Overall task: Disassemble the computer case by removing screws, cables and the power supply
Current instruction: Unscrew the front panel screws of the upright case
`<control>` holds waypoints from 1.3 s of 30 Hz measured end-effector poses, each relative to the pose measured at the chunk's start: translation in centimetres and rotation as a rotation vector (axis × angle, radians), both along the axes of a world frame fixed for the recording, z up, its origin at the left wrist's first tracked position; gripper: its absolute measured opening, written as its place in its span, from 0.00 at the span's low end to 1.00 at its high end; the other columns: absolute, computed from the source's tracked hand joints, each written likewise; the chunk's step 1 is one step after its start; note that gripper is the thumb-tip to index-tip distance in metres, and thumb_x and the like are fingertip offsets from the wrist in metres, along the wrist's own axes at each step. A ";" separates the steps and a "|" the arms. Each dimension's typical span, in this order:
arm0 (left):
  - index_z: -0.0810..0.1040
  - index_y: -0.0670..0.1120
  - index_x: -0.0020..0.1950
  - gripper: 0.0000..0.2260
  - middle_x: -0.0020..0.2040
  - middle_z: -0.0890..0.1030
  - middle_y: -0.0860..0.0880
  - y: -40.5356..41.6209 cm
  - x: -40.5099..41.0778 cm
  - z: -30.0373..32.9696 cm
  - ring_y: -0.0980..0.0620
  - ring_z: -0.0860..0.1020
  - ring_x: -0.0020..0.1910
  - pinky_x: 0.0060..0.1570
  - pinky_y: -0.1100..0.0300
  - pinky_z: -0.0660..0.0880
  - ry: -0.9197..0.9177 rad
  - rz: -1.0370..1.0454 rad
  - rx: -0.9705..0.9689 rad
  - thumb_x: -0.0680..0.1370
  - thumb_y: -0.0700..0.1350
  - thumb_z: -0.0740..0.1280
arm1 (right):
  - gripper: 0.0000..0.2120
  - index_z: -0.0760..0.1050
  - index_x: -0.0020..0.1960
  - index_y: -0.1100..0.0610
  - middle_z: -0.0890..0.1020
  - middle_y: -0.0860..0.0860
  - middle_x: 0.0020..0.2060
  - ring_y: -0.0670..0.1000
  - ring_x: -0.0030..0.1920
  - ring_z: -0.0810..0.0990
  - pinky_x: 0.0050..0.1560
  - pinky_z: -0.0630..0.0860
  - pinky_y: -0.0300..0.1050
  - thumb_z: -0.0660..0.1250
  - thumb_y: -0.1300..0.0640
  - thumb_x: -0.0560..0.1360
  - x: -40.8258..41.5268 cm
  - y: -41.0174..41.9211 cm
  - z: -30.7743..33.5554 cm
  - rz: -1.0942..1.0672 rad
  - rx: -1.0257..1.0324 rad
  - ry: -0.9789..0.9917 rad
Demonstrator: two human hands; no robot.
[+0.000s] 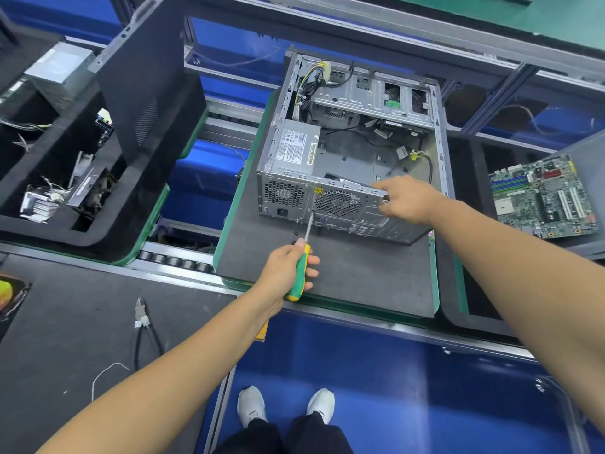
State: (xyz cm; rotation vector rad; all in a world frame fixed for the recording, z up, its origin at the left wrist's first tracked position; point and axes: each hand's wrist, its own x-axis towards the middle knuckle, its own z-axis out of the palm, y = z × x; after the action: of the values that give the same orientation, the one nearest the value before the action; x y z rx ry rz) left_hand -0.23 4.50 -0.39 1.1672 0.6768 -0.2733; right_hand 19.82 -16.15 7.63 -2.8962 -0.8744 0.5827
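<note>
- The landmark is the case (353, 149), a grey metal tower lying on its side on a dark mat (330, 276), with the open side up.
- Far left of the case, a black tray (98, 231) holds removed parts and a grey box; its label is too blurred to read.
- Left and below the case, cutters (141, 314) with black handles lie on a dark bench, and a thin white wire is near them.
- The left hand (288, 273) is just below the rear panel of the case; its fingers are curled around the green and yellow handle of a screwdriver (302, 257).
- The screwdriver tip touches the rear panel beside the round fan grille, under a small yellow warning sticker.
- Two small dark screws (295, 236) lie on the mat near the shaft.
- Inside the case, at its left rear corner, sits the power supply (296, 147); it has a white label with a barcode, but the text is too small to read.
- Yellow and black cables (311, 83) run from it to the far end.
- The right hand (407, 198) grips the top rear edge of the case, fingers curled over it.
- Right of the case, a green motherboard (543, 198) lies on a grey tray.
</note>
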 end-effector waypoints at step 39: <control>0.75 0.47 0.54 0.08 0.43 0.78 0.48 0.9 -1.7 -2.1 0.53 0.77 0.37 0.32 0.60 0.77 -0.133 -0.173 0.472 0.82 0.51 0.68 | 0.02 0.77 0.45 0.53 0.80 0.51 0.33 0.53 0.36 0.78 0.32 0.65 0.44 0.66 0.56 0.74 -0.2 0.0 0.5 0.034 -0.027 0.022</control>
State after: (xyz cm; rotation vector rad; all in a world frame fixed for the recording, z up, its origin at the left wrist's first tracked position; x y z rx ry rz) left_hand -1.93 5.39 -2.46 1.6844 0.5370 -0.1826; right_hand 19.60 -16.16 8.12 -2.8979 -0.9223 0.6331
